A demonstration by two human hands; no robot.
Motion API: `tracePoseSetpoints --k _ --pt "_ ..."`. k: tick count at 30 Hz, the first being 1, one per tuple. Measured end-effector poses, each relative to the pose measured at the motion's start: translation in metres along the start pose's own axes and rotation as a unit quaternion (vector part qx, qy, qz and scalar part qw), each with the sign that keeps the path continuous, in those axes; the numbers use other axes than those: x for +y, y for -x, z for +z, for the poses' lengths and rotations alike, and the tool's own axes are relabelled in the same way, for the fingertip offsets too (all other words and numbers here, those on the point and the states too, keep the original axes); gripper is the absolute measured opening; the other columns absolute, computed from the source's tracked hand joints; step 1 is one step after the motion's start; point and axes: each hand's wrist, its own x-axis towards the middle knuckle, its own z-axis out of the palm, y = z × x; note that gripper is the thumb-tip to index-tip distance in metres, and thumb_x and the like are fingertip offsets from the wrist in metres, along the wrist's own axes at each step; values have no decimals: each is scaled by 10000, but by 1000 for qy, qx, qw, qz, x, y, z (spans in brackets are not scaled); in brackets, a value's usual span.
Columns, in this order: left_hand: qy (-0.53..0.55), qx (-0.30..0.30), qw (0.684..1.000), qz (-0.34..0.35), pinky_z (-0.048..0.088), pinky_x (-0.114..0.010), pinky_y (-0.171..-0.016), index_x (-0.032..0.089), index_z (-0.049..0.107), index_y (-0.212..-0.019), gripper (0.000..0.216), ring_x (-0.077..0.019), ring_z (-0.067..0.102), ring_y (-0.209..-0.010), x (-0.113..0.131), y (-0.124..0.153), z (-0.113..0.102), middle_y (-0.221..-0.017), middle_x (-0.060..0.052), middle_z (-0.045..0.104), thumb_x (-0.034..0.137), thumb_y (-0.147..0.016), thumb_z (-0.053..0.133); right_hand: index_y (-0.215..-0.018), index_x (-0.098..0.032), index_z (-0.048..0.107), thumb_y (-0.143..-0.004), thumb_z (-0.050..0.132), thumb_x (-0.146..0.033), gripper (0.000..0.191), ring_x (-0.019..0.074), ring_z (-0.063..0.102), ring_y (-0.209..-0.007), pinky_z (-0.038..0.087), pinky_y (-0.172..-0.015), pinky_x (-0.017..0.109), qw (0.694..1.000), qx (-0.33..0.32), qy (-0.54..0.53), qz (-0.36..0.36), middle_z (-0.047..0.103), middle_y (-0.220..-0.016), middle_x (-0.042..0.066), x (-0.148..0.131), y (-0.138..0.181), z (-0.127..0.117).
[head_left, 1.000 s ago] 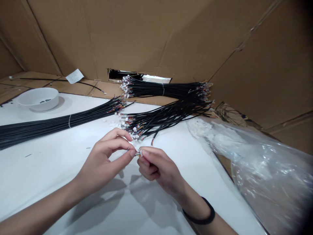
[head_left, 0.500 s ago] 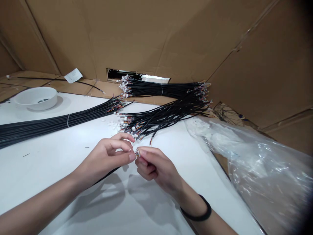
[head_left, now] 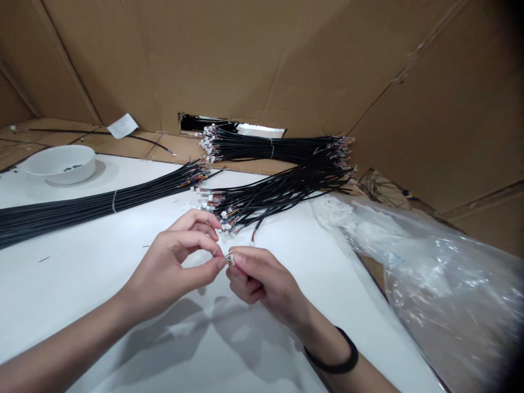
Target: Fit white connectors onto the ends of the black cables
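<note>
Between thumb and forefinger, my left hand pinches thin coloured wires, its other fingers loosely curled. Facing it, my right hand is closed on a small white connector, held between thumb and bent forefinger. The wires run between the two pinches, above the white table. Just beyond my fingertips lies a loose pile of black cables with white connectors at their left ends. One cable end with bare coloured wires points towards my right hand.
A tied cable bundle lies behind the pile; another bundle extends left. A white bowl holds small dark pieces. A paper label rests near the cardboard wall. Clear plastic bag covers the right side.
My left hand has shifted slightly left, its fingers opening a little more while the pinch stays. More wire shows between the hands. The right hand has barely moved.
</note>
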Motion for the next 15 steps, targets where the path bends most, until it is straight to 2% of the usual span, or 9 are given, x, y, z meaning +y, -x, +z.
tracePoseSetpoints --k 8,15 --pt "4 -6 1000 7 527 -233 -814 167 684 -707 152 -173 566 -1036 1 1 -1 -1010 -77 528 51 -797 644 -603 -196 368 -917 552 -414 424 50 175 -432 110 -417 233 1000 -3 21 5 252 -505 -98 1 0 1" --pt "-37 -12 999 28 542 -257 -765 183 667 -674 187 -214 549 -1080 2 2 -1 -841 -70 589 46 -799 641 -597 -195 375 -907 563 -431 432 47 169 -422 100 -411 228 1000 1 11 14 251 -501 -100 2 0 0"
